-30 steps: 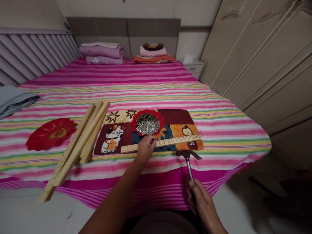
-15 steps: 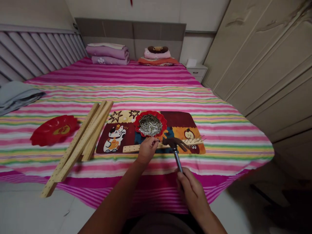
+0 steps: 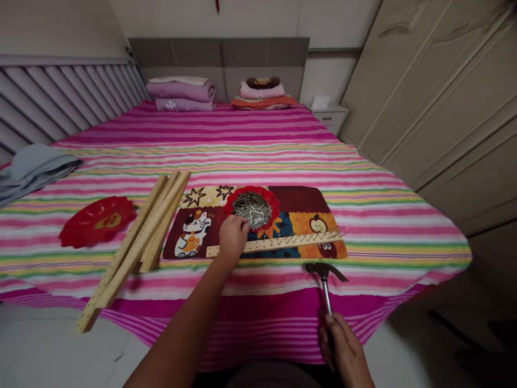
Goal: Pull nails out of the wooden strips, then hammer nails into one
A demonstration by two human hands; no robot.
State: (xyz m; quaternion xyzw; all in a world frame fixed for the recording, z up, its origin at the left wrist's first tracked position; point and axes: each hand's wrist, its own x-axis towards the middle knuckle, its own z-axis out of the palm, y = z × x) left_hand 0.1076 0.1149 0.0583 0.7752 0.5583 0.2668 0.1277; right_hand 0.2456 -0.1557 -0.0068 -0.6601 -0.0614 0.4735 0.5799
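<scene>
My right hand [image 3: 343, 345] grips the handle of a claw hammer [image 3: 324, 271], its head held over the striped cloth in front of the mat. My left hand [image 3: 234, 234] is at the near edge of a red scalloped bowl [image 3: 276, 207] full of loose metal nails [image 3: 254, 209]. Its fingers are drawn together at the nails; whether one is between them is hidden. Behind that wrist, a pale wooden strip [image 3: 262, 246] with holes lies along the mat. Several nails stand slanted in its right part.
The patterned mat [image 3: 305, 199] lies on a bed with a striped cover [image 3: 371, 215]. On the left are several stacked wooden strips [image 3: 139, 237], overhanging the bed edge, and a red plate [image 3: 86, 223]. Folded bedding [image 3: 181, 91] sits by the headboard.
My left hand has left the wooden strip and moved up and left to the nail bowl. My right hand has drawn the hammer back toward me and right, away from the strip.
</scene>
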